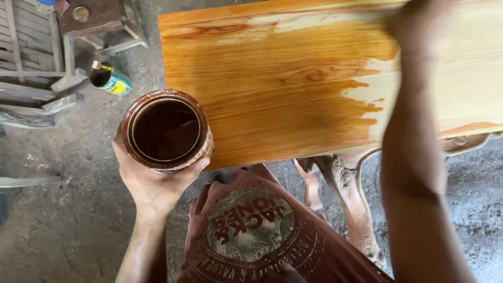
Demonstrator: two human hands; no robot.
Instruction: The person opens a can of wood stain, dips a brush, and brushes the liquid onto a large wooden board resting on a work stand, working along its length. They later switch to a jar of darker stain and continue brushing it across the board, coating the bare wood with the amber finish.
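My left hand [152,183] holds a stained round can [166,130] of dark brown liquid, upright, just off the near left corner of a wooden tabletop [272,89]. Most of the board is wet orange-brown; the right part is still pale bare wood [466,68]. My right hand [414,23] reaches across to the far edge of the board at the boundary of the stained and bare wood. The hand is blurred, and whatever it holds is hidden.
A carved wooden leg [351,199] shows under the tabletop. On the concrete floor at the left lie an open small tin [109,79], slatted wooden furniture parts [31,57] and a small stool-like piece [97,21]. My reddish printed shirt [251,230] fills the bottom centre.
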